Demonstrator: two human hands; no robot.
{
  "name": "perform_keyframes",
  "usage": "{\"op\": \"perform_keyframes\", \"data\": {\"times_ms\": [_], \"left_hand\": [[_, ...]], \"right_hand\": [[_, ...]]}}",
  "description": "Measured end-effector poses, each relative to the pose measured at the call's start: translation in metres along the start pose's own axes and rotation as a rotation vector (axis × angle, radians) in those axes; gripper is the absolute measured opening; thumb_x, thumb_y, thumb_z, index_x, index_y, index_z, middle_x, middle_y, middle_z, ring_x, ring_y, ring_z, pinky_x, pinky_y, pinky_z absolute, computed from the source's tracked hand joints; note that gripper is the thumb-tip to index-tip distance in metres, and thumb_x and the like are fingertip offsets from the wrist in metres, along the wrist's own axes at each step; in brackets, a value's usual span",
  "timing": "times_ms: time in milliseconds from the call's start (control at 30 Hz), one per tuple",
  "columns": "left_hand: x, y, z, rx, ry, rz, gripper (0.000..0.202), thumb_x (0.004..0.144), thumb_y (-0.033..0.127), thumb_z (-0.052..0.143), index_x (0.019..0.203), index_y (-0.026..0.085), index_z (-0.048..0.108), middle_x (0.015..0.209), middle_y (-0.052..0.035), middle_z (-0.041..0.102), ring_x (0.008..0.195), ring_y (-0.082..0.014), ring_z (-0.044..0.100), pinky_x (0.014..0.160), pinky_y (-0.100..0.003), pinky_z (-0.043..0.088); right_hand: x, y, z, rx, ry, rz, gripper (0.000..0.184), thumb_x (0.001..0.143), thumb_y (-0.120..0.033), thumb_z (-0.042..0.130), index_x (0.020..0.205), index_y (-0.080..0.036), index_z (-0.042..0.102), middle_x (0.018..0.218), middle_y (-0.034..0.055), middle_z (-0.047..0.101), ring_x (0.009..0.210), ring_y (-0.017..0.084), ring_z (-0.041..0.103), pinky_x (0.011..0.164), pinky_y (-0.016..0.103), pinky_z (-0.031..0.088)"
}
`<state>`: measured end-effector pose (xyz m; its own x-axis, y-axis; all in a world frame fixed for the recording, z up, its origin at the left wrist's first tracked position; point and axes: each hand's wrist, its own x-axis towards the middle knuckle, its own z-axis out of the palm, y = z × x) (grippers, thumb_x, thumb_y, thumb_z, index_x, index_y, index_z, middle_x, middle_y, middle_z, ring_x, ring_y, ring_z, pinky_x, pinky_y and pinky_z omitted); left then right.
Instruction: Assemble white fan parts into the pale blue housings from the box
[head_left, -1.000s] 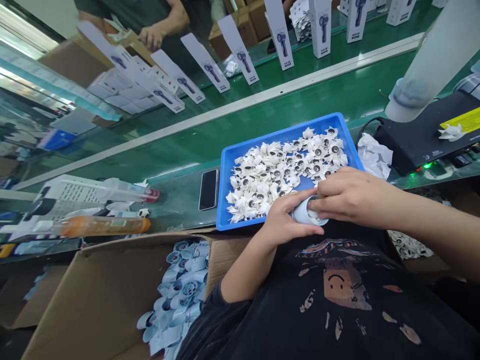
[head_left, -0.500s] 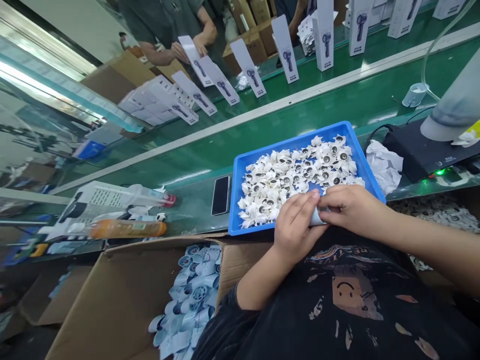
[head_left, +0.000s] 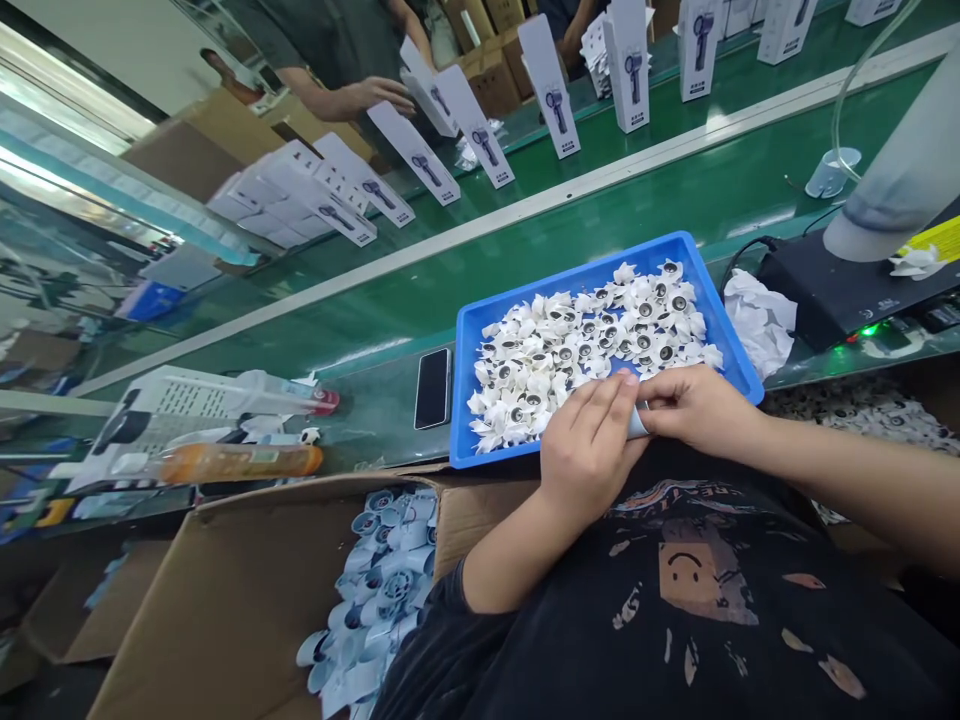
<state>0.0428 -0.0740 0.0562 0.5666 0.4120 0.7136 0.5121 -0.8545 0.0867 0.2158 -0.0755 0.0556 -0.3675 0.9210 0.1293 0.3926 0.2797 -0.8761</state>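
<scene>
Between the two hands sits a small pale blue cup (head_left: 637,426), mostly hidden, with only a strip of its side showing. The left hand (head_left: 589,450) is wrapped around it, fingers laid over the top, while the right hand (head_left: 691,408) has its curled thumb and fingers against the other end; whether these pinch the rim or something inside cannot be told. Just beyond both hands, and partly beneath them, is a blue tray (head_left: 495,454) holding a heap of white fan wheels (head_left: 562,350). To the left of the left hand, beside the tray, lies a phone (head_left: 433,388), and farther out that way a bottle of orange drink (head_left: 240,462) rests on its side. Lower, left of the left forearm, an open cardboard box (head_left: 262,590) holds many pale blue pieces (head_left: 390,595). Past the right hand, crumpled white paper (head_left: 761,322) touches the tray's side, next to a black device (head_left: 847,290). Well beyond the hands, across the green belt (head_left: 360,330), a co-worker's hand (head_left: 382,93) is near a row of white boxes (head_left: 555,100).
</scene>
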Motion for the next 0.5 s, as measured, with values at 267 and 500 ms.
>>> {"op": "perform_keyframes", "data": {"times_ms": [267,500], "left_hand": [[-0.013,-0.02,0.007,-0.426,-0.062,-0.25,0.064,0.078,0.052,0.07,0.131,0.021,0.054,0.114,-0.0113,0.072,0.097,-0.0217,0.07,0.086,-0.033,0.058],[-0.021,-0.021,0.014,-0.568,0.033,-0.176,0.073,0.076,0.053,0.072,0.139,0.023,0.048,0.118,-0.0123,0.07,0.103,-0.023,0.069,0.09,-0.035,0.056]], "right_hand": [[-0.009,-0.014,-0.023,-0.46,0.043,-0.32,0.03,0.094,-0.035,0.053,0.082,-0.016,0.074,0.064,0.0018,0.058,0.062,0.011,0.05,0.061,0.025,0.034],[-0.025,-0.017,-0.017,-0.677,0.241,-0.573,0.052,0.097,-0.056,0.039,0.093,-0.017,0.073,0.082,0.0083,0.056,0.078,0.018,0.046,0.073,0.031,0.034]]}}
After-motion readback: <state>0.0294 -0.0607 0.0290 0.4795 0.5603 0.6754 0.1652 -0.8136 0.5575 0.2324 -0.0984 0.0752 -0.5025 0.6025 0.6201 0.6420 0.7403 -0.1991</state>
